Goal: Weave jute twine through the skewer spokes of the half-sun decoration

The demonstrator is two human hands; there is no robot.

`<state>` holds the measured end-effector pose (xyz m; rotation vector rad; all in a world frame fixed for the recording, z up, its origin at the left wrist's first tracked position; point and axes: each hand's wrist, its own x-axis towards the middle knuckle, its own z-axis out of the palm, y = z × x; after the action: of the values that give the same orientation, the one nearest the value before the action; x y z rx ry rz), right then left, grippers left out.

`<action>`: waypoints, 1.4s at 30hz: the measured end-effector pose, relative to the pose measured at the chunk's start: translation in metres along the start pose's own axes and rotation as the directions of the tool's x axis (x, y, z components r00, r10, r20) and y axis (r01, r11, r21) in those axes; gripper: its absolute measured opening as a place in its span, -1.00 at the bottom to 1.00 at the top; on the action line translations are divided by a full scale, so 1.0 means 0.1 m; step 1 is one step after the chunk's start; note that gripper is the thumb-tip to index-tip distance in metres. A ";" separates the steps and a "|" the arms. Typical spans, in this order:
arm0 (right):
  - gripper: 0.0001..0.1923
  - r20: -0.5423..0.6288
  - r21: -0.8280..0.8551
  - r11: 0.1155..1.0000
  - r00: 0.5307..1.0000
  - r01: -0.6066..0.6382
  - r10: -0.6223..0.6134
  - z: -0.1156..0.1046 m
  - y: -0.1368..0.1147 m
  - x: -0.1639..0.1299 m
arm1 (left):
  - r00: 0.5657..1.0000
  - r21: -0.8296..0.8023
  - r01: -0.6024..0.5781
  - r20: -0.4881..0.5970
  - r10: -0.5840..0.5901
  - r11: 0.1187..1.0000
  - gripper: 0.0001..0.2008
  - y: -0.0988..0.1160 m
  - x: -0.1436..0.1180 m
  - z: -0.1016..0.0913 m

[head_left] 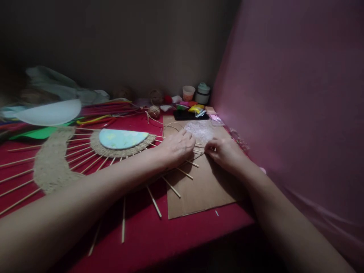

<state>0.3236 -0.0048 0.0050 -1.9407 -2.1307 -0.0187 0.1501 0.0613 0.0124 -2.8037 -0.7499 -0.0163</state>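
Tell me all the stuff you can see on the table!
woven disc: one, tan rim with a pale blue top, left of middle
wooden sticks: many, tan, fanning out from the disc
woven band: one, tan, curved, across the sticks at left
cardboard sheet: one, brown, under the hands
twine ball: one, tan, behind the disc
plastic bag: one, clear, far end of the cardboard
tubs: two, one pale orange, one white with a green lid, at the back
table cover: one, red
left hand: one, on the stick ends, fingers curled
right hand: one, pinching a thin strand by the left hand
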 end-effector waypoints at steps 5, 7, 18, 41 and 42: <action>-0.78 -0.045 -0.144 0.989 0.999 -0.010 0.004 0.02 -0.04 0.10 | 0.999 -0.083 0.015 0.041 -0.012 0.996 -0.74 0.00 0.00 -0.02; -0.78 -0.060 -0.205 0.979 0.998 0.018 -0.031 0.00 -0.04 0.17 | 0.999 -0.106 0.015 0.033 -0.011 0.994 -0.73 -0.01 0.00 0.00; -0.76 -0.018 -0.246 0.966 0.996 0.083 -0.090 -0.02 -0.12 0.31 | 0.998 -0.319 0.048 -0.019 -0.057 0.947 -0.75 -0.13 0.05 0.14; -0.82 -0.021 0.101 0.994 0.999 -0.045 0.047 0.14 -0.16 0.56 | 0.981 -0.426 0.175 -0.002 -0.194 0.888 -0.83 -0.19 0.17 0.10; -0.84 -0.024 0.126 0.991 0.998 -0.049 0.052 0.14 -0.15 0.56 | 0.981 -0.426 0.179 0.007 -0.195 0.887 -0.83 -0.20 0.17 0.10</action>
<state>0.3026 0.0511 0.0049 -1.9102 -2.0136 0.0949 0.1547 0.0891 0.0082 -3.1074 -1.1273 -0.3008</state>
